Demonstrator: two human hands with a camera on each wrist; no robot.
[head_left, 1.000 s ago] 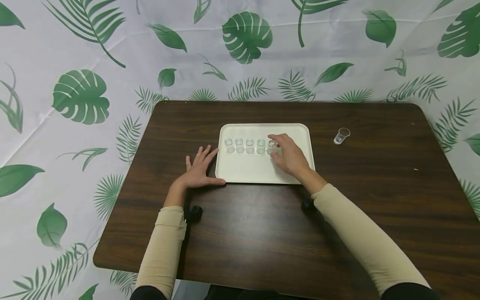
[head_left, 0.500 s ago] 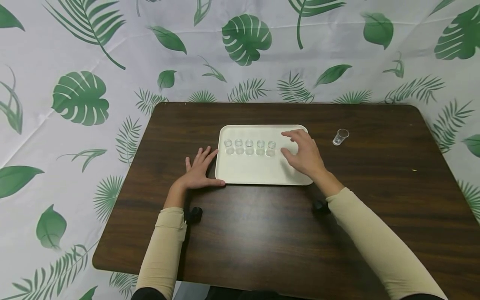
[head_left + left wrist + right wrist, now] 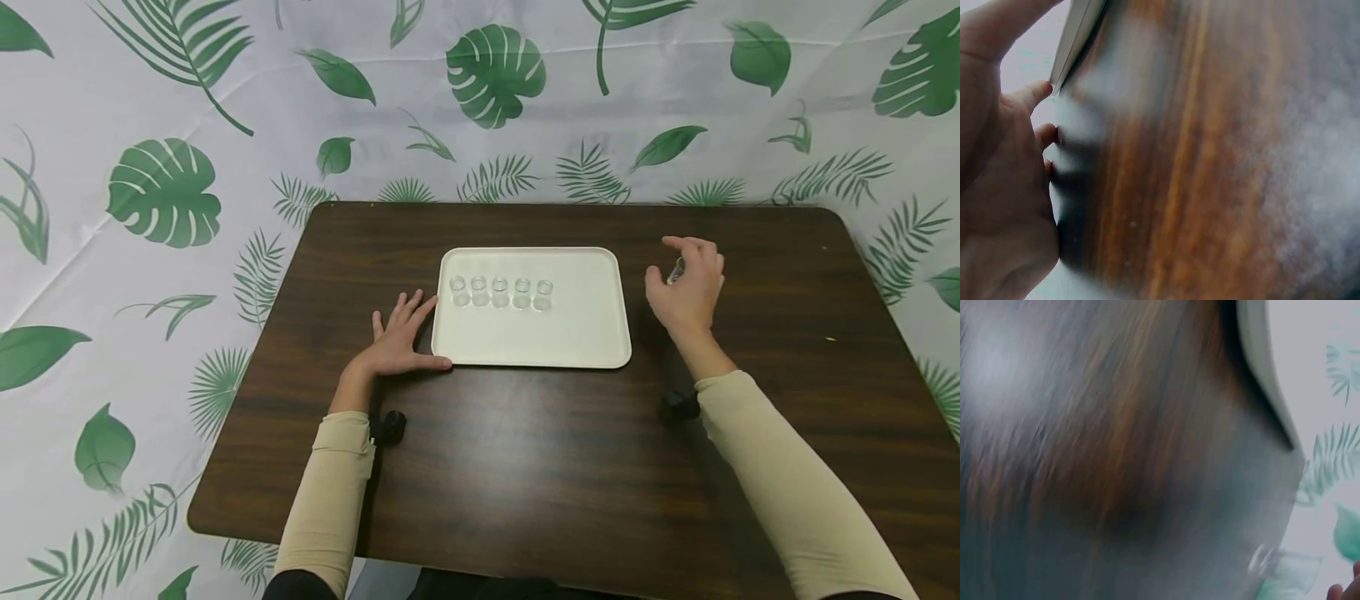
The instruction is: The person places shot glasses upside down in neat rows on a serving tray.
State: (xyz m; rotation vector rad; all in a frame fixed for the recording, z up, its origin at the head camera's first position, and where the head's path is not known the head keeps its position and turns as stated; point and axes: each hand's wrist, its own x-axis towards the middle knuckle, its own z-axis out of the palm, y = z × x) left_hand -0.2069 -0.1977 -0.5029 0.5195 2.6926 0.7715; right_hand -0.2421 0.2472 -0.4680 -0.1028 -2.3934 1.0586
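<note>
My left hand (image 3: 395, 343) lies with fingers spread at the left side of a cream tray (image 3: 525, 343); its thumb touches the front left corner. In the left wrist view, fingertips of that hand (image 3: 1007, 169) meet the tray's rim (image 3: 1075, 40). Several small clear cups (image 3: 499, 293) stand in a row on the tray. Right of the tray, my right hand (image 3: 690, 292) hovers with thumb and fingers apart around another small clear cup (image 3: 677, 270), partly hidden by the hand. The right wrist view shows this cup (image 3: 1291, 572) apart from the fingertips (image 3: 1349, 590).
The dark wood-grain table (image 3: 480, 467) extends around the tray. A leaf-print cloth (image 3: 375, 108) hangs behind its far edge. Black wrist devices (image 3: 392, 427) sit at both wrists. A small yellowish speck (image 3: 830, 339) lies at the right.
My right hand has left the last cup in the row and moved right, off the tray, to the separate cup. My left hand and the tray stay put.
</note>
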